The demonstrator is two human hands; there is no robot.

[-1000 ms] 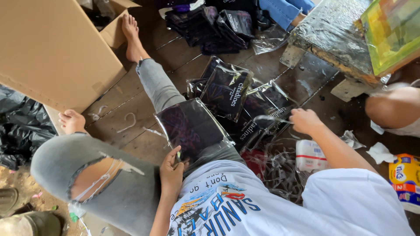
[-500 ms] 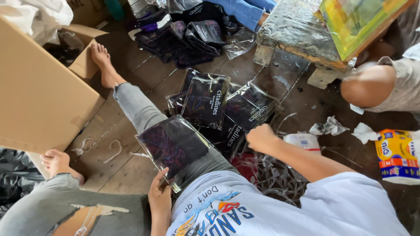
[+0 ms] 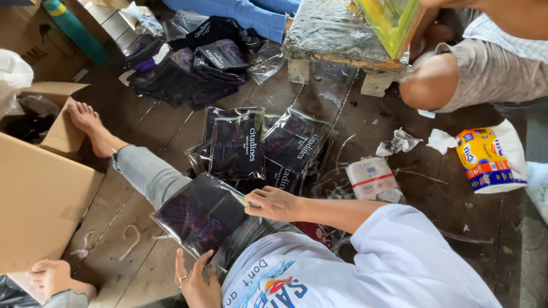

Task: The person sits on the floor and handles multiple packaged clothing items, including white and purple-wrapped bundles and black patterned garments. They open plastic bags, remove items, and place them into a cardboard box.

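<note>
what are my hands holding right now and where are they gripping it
Both hold a clear-bagged dark garment on your lap: the right hand at its upper right edge, the left hand at its bottom edge.

- Between the hands: clear bag (image 3: pixel 200 214) with a black garment, purple pattern.
- Beyond the right hand (image 3: pixel 274 203): black packets (image 3: pixel 237 142), white lettering.
- Right of it: yellow-blue-red packet (image 3: pixel 490 158).
- Left: brown cardboard box (image 3: pixel 40 199).
</note>
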